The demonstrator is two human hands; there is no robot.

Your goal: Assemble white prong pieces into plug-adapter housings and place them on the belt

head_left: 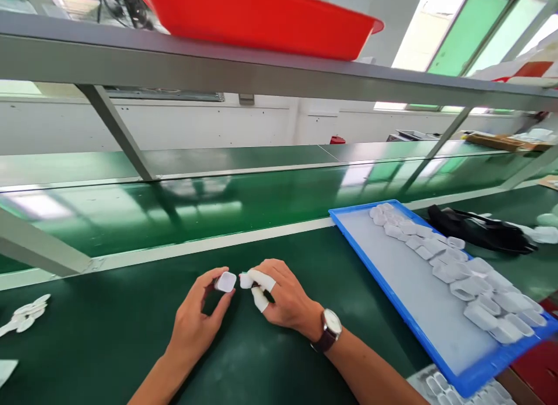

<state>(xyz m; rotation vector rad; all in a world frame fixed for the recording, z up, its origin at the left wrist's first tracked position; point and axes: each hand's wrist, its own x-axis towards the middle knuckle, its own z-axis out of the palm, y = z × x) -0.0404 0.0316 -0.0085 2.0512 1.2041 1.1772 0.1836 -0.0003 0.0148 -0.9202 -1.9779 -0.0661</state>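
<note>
Left hand (196, 318) pinching small white square plastic cap (226, 281) between thumb and fingertips, held just above dark green bench mat (108, 335). Right hand (283, 300) curled just beside it, white finger cots on two fingers, tip nearly touching cap; looks like a tiny white bit sits at that tip, can't tell if it's actually gripped. Brown-strap wristwatch (330, 328) on right wrist. Off to the right, blue plastic tray (370, 242) with row of similar white caps (457, 271), well apart from hands. Red bin (261, 15) up on shelf.

One blue tray (349, 221) – one red tray (261, 21) – two hands
</note>
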